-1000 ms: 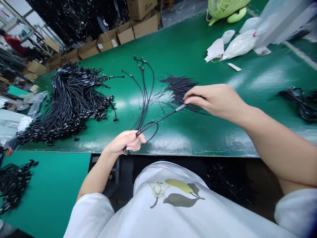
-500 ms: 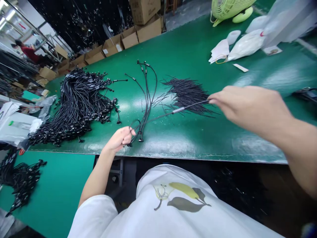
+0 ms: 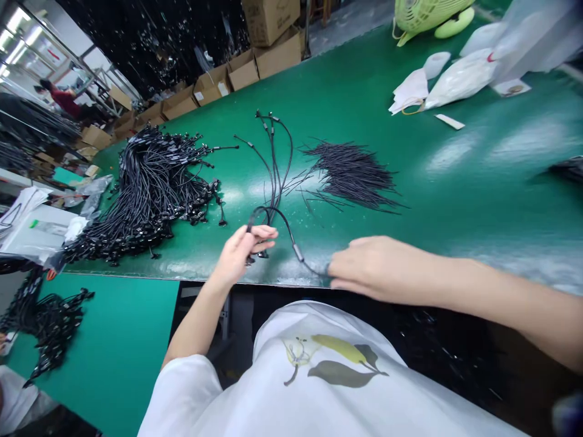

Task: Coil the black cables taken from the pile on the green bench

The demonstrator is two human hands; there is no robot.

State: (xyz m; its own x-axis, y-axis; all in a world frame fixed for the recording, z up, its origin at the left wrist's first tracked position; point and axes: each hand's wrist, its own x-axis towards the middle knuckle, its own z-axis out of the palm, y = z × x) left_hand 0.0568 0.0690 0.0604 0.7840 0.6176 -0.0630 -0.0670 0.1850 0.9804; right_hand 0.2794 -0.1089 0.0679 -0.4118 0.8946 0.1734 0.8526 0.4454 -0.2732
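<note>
A thin black cable (image 3: 286,222) with a grey sleeve arcs between my two hands near the front edge of the table. My left hand (image 3: 241,250) is closed on one end of it, thumb against the fingers. At the other end my right hand (image 3: 364,267), slightly blurred, pinches the cable with its fingertips. Just behind my left hand lie several similar cables (image 3: 274,158), spread lengthwise on the green table. To their right is a heap of short thin black ties or wires (image 3: 355,175), loosely piled.
A large pile of black cables with connectors (image 3: 150,176) covers the table's left part. More cables (image 3: 57,321) lie on a lower green surface. Cardboard boxes (image 3: 212,85) line the far edge. Plastic bags (image 3: 460,82) and a green fan (image 3: 416,15) stand at the back right.
My right hand has come in from the right, toward my body and lower. The cable, stretched straight before, now hangs in a slack curve. My left hand has shifted slightly right.
</note>
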